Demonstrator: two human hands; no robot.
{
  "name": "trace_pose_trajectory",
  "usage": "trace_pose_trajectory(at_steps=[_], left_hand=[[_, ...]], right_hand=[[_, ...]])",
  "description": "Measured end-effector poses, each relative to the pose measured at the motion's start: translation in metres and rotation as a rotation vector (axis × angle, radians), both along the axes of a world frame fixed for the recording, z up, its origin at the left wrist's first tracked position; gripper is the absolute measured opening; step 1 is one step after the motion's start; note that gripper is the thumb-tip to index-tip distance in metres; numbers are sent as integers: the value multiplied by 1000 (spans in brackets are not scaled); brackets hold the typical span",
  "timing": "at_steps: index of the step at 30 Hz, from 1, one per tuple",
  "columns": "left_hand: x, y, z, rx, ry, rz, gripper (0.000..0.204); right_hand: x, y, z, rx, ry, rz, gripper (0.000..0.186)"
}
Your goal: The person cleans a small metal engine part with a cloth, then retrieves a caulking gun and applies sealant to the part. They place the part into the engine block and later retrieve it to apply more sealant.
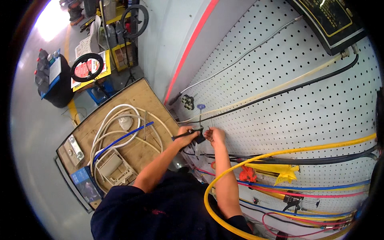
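Dark shirt filled my near view. Ahead, the black tool was in front of the pegboard, gripped by the left hand; whether the right hand pinched anything, I couldn't tell. Work looked to me partway: 1 tool was in hand, not hanging, and what remained was unclear. Beyond, coiled hoses lay on the wooden table.

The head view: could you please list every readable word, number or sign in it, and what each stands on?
Black box: yellow printing, too small to read.
Red-and-white sign: lettering blurred.
Blue packet: print too small to read.
Dark shirt: small red mark, unreadable.
None can be quoted.
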State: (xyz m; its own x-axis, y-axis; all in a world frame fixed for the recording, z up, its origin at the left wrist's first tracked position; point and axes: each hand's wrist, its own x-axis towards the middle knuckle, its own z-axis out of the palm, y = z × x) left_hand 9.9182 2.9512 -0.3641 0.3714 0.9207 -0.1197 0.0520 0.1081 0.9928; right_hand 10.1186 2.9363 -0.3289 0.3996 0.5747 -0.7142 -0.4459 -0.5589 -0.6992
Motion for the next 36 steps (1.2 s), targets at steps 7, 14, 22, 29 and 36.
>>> trace_pose_trajectory(at_steps=[7,14,22,29,36], left_hand=[[-20,-90,-33,74,67,-37,34],[-39,-198,22,77,67,0,34],[-57,-286,-29,580,487,198,24],[-215,-516,74,656,312,688,19],[-366,-755,155,578,287,1368,21]], right_hand=[[-2,19,-53,23,-7,170,11],[96,72,-212,179,-5,529,32],[-136,-72,-60,706,-468,774,29],[-388,-306,3,809,-236,1263,29],[-554,-518,31,751,-96,1686,28]])
